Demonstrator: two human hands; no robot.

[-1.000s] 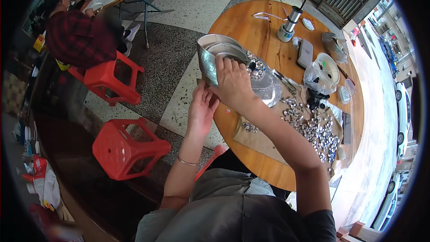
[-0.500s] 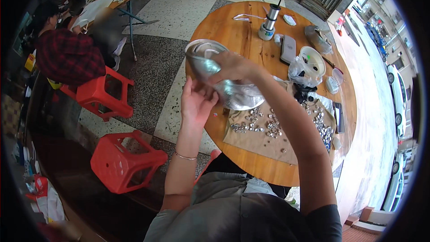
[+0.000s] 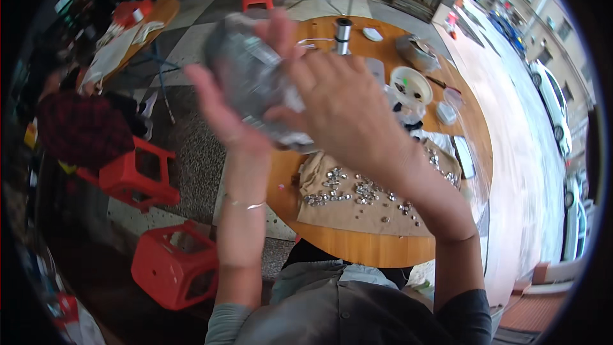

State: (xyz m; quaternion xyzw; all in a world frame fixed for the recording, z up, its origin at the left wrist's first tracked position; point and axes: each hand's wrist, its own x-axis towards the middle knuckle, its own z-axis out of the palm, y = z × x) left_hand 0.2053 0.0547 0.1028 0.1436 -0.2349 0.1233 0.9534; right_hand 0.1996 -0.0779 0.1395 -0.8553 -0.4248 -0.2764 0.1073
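Note:
A clear plastic bag [image 3: 246, 67] with a greyish bulk inside is raised above the table's left edge, smeared by motion. My left hand [image 3: 239, 129], with a thin bracelet at the wrist, cups it from below and behind; the thumb is on its left side and fingertips show past its top. From the right, my right hand [image 3: 348, 102] grips the bag's loose side with curled fingers. What the bag contains is too blurred to make out. Below, a tan cloth [image 3: 338, 217] carries several clusters of small shiny metallic pieces [image 3: 367, 193].
On the round wooden table [image 3: 357, 252] are a white bowl [image 3: 418, 78], a metal cylinder [image 3: 343, 33], another filled bag [image 3: 416, 52] and a phone [image 3: 465, 156]. Red stools [image 3: 166, 268] stand at left. A person in a checked shirt [image 3: 83, 124] sits beyond.
The bag has come up and left, closer to me. My left hand has moved from beneath its edge to around it, while my right hand keeps hold. The view has shifted slightly.

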